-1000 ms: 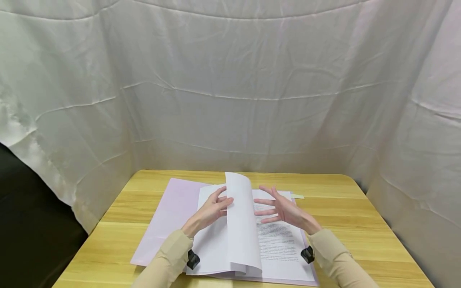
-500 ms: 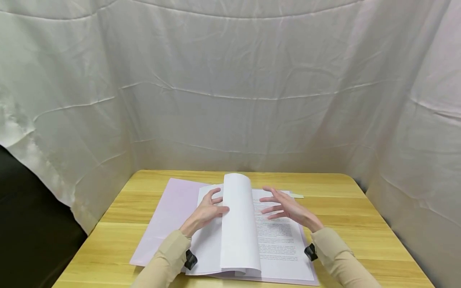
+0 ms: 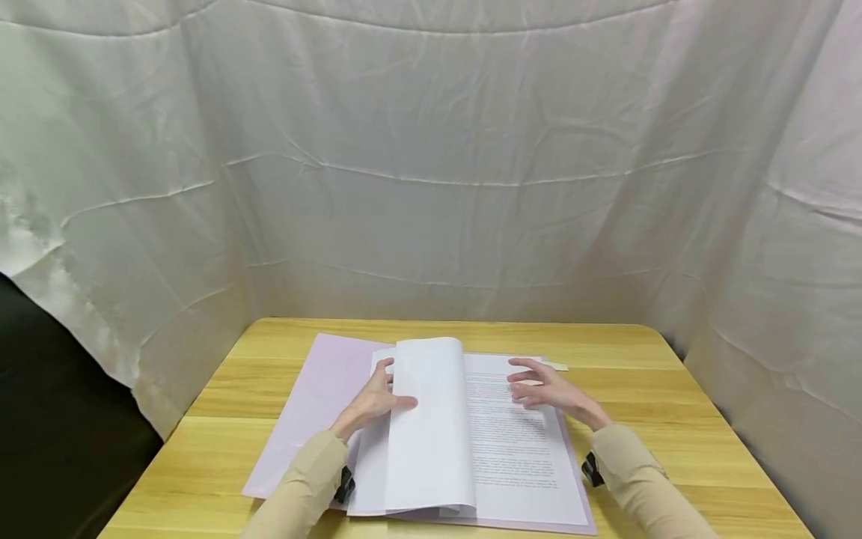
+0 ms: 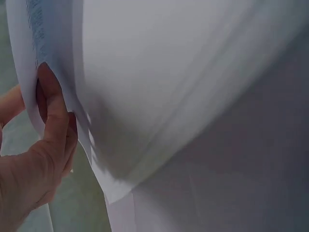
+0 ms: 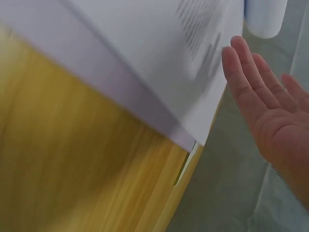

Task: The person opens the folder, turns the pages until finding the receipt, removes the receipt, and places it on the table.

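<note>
A pale purple folder (image 3: 306,404) lies spread open on the table, with a stack of white paper inside. My left hand (image 3: 370,403) pinches a turning page (image 3: 431,427) near its outer edge, thumb on top and fingers beneath. That page curls over toward the left. In the left wrist view, fingers (image 4: 55,108) show behind the lifted paper. Over the printed sheet (image 3: 508,449) on the right side, my right hand (image 3: 552,388) hovers with loosely bent fingers and holds nothing. The right wrist view shows the right hand (image 5: 270,106) beside the sheet's far edge.
A pale yellow-green tab (image 3: 557,367) sticks out at the folder's upper right corner. The wooden table (image 3: 673,434) has rounded far corners. Light grey curtains (image 3: 471,187) hang behind and at both sides, and something black (image 3: 60,419) stands at the left.
My left hand has moved left and down with the page, which now lies lower and farther over. The right hand has drawn back slightly right, its fingers less spread.
</note>
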Demonstrator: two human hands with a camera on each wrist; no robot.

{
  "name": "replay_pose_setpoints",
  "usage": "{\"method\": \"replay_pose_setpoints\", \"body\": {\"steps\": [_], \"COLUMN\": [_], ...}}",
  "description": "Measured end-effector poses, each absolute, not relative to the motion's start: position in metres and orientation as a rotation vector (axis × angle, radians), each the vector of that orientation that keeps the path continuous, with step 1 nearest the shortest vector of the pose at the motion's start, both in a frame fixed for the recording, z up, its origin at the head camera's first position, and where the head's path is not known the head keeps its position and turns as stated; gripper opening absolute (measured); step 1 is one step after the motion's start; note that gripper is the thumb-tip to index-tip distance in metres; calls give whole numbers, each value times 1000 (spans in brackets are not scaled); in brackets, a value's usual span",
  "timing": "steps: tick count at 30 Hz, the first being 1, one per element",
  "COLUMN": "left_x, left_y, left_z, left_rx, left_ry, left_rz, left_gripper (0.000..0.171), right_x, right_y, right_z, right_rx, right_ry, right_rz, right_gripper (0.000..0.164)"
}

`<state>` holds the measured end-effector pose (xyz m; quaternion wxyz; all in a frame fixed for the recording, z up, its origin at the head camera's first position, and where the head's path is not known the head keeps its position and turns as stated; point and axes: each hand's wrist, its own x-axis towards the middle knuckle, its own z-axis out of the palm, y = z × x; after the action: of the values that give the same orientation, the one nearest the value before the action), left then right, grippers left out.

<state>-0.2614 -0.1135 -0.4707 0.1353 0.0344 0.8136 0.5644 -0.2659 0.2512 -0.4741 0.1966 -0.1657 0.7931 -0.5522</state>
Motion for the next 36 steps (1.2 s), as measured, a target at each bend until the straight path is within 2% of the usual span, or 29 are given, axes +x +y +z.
{"method": "replay_pose_setpoints", "body": {"steps": [14, 29, 36], "left_x": [-265, -272, -274], "left_y": [-135, -137, -132], "left_z": [-477, -485, -486], "left_rx": [205, 205, 306], "left_ry": [2682, 2777, 2925], "left_rz": [1258, 1065, 882], "left_gripper": [105, 111, 108], "right_x": [-288, -306, -309], "right_y": [260, 262, 263], "right_z": [-493, -496, -496], "right_rx": [-530, -343, -316], "right_ry": [2595, 2658, 2679], "right_rz": [-1282, -1239, -1267], "right_gripper": [66, 71, 69]}}
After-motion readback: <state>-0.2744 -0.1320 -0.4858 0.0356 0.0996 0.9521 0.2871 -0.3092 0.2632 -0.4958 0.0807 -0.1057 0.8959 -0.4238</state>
